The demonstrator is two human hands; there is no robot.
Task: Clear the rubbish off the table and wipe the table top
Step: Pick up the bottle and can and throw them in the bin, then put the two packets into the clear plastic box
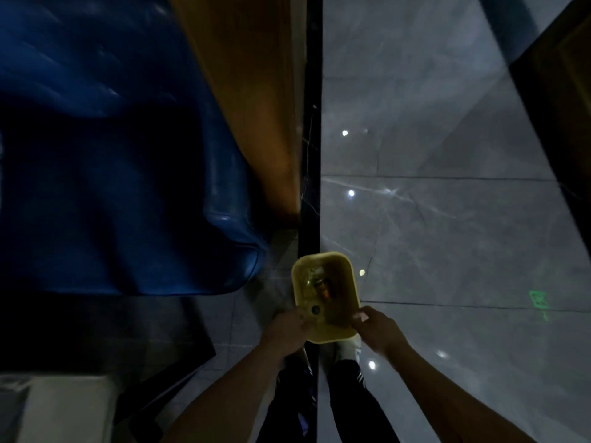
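Two bare forearms reach down from the camera. Left hand (289, 327) and right hand (375, 327), fingers curled closed, each clasp a side of the near rim of a small yellow bin (347, 282), keeping it level above the grey tiled floor (447, 235). Inside lies rubbish: an amber bottle (324, 289), a dark round cap (316, 310) and something pale, unclear. Below, dark trouser legs (345, 394) and a white shoe show. Ahead-left stands a blue padded seat (112, 187) with a wooden panel (256, 107); a black floor strip (313, 123) runs forward. No tabletop is visible.

No readable text, labels or numbers anywhere
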